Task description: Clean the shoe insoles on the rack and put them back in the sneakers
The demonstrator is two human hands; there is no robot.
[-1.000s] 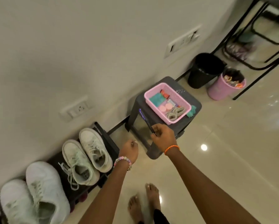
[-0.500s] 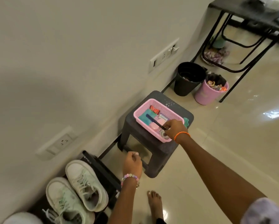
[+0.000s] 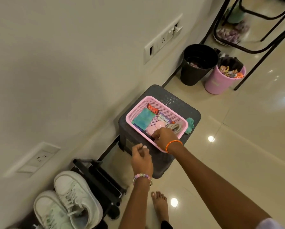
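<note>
Two white sneakers (image 3: pixel 75 199) stand on a low black rack (image 3: pixel 105 180) at the lower left; I see no insoles. A pink mesh basket (image 3: pixel 156 101) sits on a dark grey stool (image 3: pixel 181 106). It holds a teal cloth (image 3: pixel 142 119), pink round items, a coiled cord and small packets. My right hand (image 3: pixel 164 137) reaches into the basket's near corner. Its fingertips pinch the end of a dark slim brush (image 3: pixel 139 128) lying along the basket's left wall. My left hand (image 3: pixel 141 158) hovers at the stool's front with fingers curled, holding nothing visible.
A black bin (image 3: pixel 198 66) and a pink bin (image 3: pixel 221 81) full of wrappers stand past the stool by the wall. Black table legs (image 3: pixel 257 52) cross the top right. A teal rag (image 3: pixel 189 125) lies on the stool. My bare foot (image 3: pixel 160 205) is on the glossy tile floor.
My right hand carried the dark brush from in front of the stool into the pink basket and lowered it along the left wall. The view shifted right, away from the rack.
</note>
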